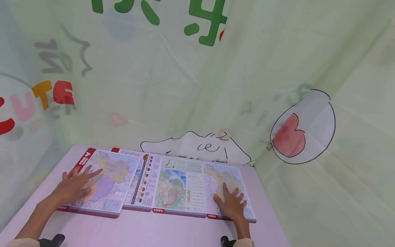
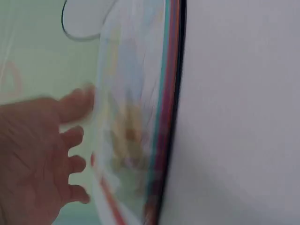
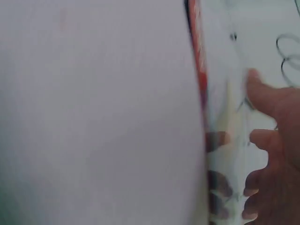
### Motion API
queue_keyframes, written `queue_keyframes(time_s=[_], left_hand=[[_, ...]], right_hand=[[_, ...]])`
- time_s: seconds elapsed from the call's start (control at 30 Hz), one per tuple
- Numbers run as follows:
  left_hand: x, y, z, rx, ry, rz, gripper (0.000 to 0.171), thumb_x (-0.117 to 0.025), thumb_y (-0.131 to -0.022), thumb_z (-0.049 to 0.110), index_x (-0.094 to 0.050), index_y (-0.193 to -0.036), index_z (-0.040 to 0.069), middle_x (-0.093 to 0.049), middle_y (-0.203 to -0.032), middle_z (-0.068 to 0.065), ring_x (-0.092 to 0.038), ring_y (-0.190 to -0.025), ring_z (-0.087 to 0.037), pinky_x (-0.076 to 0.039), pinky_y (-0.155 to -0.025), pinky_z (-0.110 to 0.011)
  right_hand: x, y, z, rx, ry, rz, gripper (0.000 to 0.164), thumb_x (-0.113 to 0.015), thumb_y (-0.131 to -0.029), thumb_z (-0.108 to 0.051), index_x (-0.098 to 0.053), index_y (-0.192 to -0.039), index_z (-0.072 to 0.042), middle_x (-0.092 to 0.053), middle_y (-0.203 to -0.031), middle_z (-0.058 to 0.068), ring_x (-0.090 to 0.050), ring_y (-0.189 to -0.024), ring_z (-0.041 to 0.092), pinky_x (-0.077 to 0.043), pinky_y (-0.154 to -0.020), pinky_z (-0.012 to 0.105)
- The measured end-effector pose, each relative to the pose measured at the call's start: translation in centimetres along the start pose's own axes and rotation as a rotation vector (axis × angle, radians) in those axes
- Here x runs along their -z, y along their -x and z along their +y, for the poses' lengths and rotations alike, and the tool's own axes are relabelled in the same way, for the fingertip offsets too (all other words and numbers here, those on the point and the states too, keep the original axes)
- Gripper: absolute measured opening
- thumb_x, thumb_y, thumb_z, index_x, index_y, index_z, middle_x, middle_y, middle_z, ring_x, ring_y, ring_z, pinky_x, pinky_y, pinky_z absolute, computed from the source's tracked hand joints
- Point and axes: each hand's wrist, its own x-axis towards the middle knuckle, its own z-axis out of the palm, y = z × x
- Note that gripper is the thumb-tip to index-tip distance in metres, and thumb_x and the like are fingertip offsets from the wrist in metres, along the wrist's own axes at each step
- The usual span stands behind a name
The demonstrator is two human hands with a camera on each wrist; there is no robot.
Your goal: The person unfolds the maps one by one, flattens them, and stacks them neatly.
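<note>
In the head view a glossy map board (image 1: 115, 178) with a red strip along its left side lies at the left, overlapping the row of printed panels beside it. My left hand (image 1: 72, 187) is spread over that board. The left wrist view shows the left hand (image 2: 35, 154) with fingers apart, close over the shiny face, which reflects it. At the right end of the row is another map panel (image 1: 213, 181). Over its lower half my right hand (image 1: 231, 204) has its fingers spread. In the right wrist view the right hand (image 3: 276, 154) faces the glossy surface, gripping nothing.
Between the hands lie a panel with small pictures and text (image 1: 151, 181) and a green-brown map panel (image 1: 169, 192). All rest on a pale pink table (image 1: 148, 230). A pale green curtain (image 1: 139, 85) with cartoon prints hangs behind and along the sides.
</note>
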Motion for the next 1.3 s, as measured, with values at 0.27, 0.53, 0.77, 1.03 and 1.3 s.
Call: queue_keyframes(time_s=[0.27, 0.53, 0.77, 1.03, 1.3], left_hand=[[-4.3, 0.0, 2.3, 0.013, -0.020, 0.042, 0.097, -0.079, -0.083, 0.066, -0.045, -0.166, 0.029, -0.036, -0.168, -0.039, -0.024, -0.148, -0.079, -0.010, -0.105, -0.102], [-3.8, 0.9, 1.6, 0.046, -0.094, 0.080, 0.097, -0.077, -0.084, 0.072, -0.046, -0.165, 0.028, -0.040, -0.169, -0.034, -0.031, -0.149, -0.074, -0.018, -0.107, -0.100], [-3.3, 1.9, -0.8, 0.101, -0.078, 0.078, 0.101, -0.081, -0.082, 0.065, -0.042, -0.168, 0.027, -0.036, -0.169, -0.036, -0.027, -0.149, -0.074, -0.014, -0.112, -0.097], [-2.6, 1.5, -1.4, 0.091, -0.008, 0.058, 0.098, -0.086, -0.081, 0.056, -0.046, -0.163, 0.020, -0.033, -0.166, -0.041, -0.023, -0.146, -0.080, -0.006, -0.103, -0.103], [-2.9, 0.8, 0.0, 0.073, 0.027, 0.061, 0.098, -0.088, -0.078, 0.053, -0.048, -0.158, 0.014, -0.031, -0.164, -0.046, -0.019, -0.145, -0.085, -0.005, -0.097, -0.106]], right_hand=[[-1.4, -0.4, 0.2, 0.057, -0.177, -0.050, 0.075, -0.049, -0.110, -0.057, -0.037, -0.171, -0.016, -0.017, -0.170, 0.048, -0.009, -0.153, 0.080, -0.019, -0.112, 0.096], [-2.5, 0.1, -16.7, 0.487, -0.393, -0.250, 0.083, -0.057, -0.109, -0.056, -0.012, -0.176, -0.038, -0.016, -0.181, 0.028, -0.014, -0.165, 0.060, -0.020, -0.123, 0.086], [-9.6, -1.1, -27.4, 0.555, 0.003, -0.360, 0.098, -0.065, -0.098, -0.069, -0.016, -0.176, -0.035, -0.007, -0.183, 0.026, -0.014, -0.170, 0.049, -0.032, -0.132, 0.065], [-10.4, -2.2, -22.6, 0.563, 0.199, -0.320, 0.098, -0.072, -0.094, -0.069, -0.027, -0.174, -0.034, -0.016, -0.183, 0.022, -0.020, -0.170, 0.044, -0.030, -0.136, 0.054], [-6.6, -2.1, -15.8, 0.496, 0.081, -0.354, 0.102, -0.087, -0.086, -0.057, -0.037, -0.171, -0.030, -0.015, -0.183, 0.023, -0.017, -0.170, 0.046, -0.024, -0.136, 0.062]])
